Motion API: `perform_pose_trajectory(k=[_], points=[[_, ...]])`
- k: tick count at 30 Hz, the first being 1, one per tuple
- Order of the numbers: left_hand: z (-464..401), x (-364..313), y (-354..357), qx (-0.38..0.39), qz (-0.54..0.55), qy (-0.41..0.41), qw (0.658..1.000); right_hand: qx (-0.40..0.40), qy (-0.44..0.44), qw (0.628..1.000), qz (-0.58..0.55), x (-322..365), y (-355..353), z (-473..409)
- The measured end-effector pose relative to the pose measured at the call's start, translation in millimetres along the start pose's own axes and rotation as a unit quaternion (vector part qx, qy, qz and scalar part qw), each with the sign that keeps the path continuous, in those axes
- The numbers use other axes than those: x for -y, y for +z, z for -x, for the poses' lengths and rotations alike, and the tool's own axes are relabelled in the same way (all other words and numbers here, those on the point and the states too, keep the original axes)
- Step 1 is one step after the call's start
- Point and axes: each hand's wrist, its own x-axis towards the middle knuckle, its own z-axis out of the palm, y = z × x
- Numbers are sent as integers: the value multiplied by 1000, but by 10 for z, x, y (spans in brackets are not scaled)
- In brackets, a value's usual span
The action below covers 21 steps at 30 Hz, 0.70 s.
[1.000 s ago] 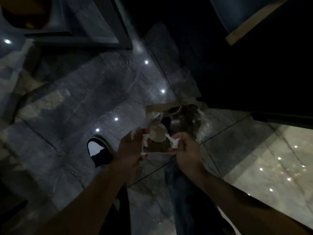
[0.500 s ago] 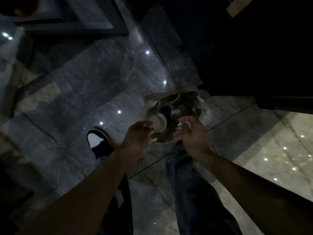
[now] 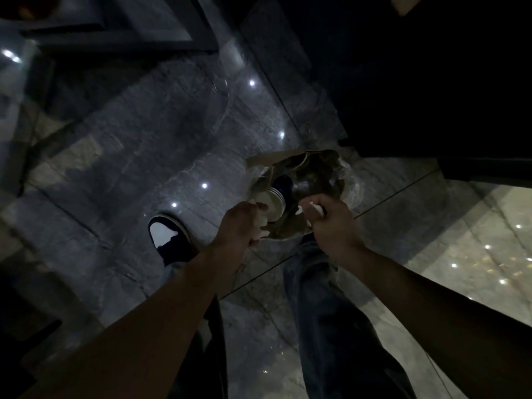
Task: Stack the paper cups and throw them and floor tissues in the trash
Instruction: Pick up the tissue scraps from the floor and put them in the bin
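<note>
The scene is dark. A stack of paper cups [image 3: 275, 200] lies on its side inside a small trash bin with a clear plastic liner [image 3: 344, 180] on the floor. My left hand [image 3: 240, 226] is at the bin's near left rim, closed on crumpled white tissue [image 3: 262, 224] right beside the cups. My right hand [image 3: 331, 218] hovers over the bin's near right rim, fingers pinched on a small piece of white tissue [image 3: 312, 205].
Glossy grey marble floor [image 3: 129, 168] reflects ceiling lights. My left shoe [image 3: 167, 237] stands left of the bin, my jeans leg [image 3: 331, 312] just below it. A dark cabinet or wall [image 3: 431, 82] fills the upper right, a paler floor tile [image 3: 460, 240] the right.
The view shifted slightly. Both hands stay over the bin holding tissue; the right hand closed tighter on its piece than half a second ago.
</note>
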Motion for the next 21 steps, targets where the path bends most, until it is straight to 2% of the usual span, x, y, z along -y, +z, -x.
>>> perform_pose_trajectory(k=[2,13,21], points=[[2,5,0,5,70,-26,997,-3,15,1000,-14,4,40,-26],[40,48,147,1,163,-73,984,105,112,988,-36,86,354,-80],[-4,138,108,-18,143,-74,987,134,139,978,-75,78,525,-97]])
